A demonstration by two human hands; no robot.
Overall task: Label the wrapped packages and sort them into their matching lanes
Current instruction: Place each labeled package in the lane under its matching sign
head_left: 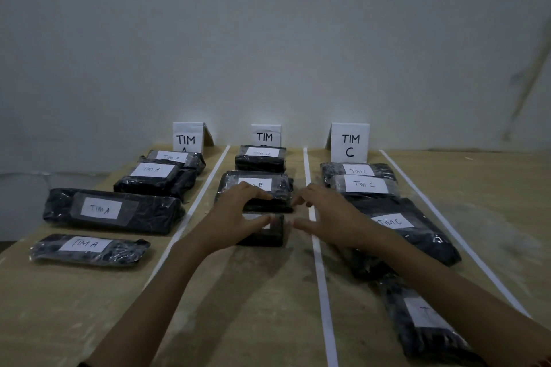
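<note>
1. On the middle lane of the table [74,307], the left hand [238,214] lies over the small front package [268,235]. Its thumb rests on the top face and its fingers stretch forward, nearly straight, towards the second package [256,182]. It looks like a flat, steadying touch, not a clasp.
2. The right hand [325,217] is spread and holds nothing. It hovers just beside the front package's right edge, over the white tape line [320,271]. It is blurred, so I cannot tell whether a fingertip touches the wrap.
3. The front package sits in line with the second package and the far package [261,158], under the TIM B sign [266,135]. Its white label is mostly hidden by the left hand and cannot be read.
4. Placement seems to follow the labels. Packages marked TIM A lie left of the tape under the TIM A sign [187,137], and those marked TIM C lie right of it under the TIM C sign [349,141].
5. My judgement is that the hands flank the package to square it up in its lane, with sorting nearly finished.
</note>
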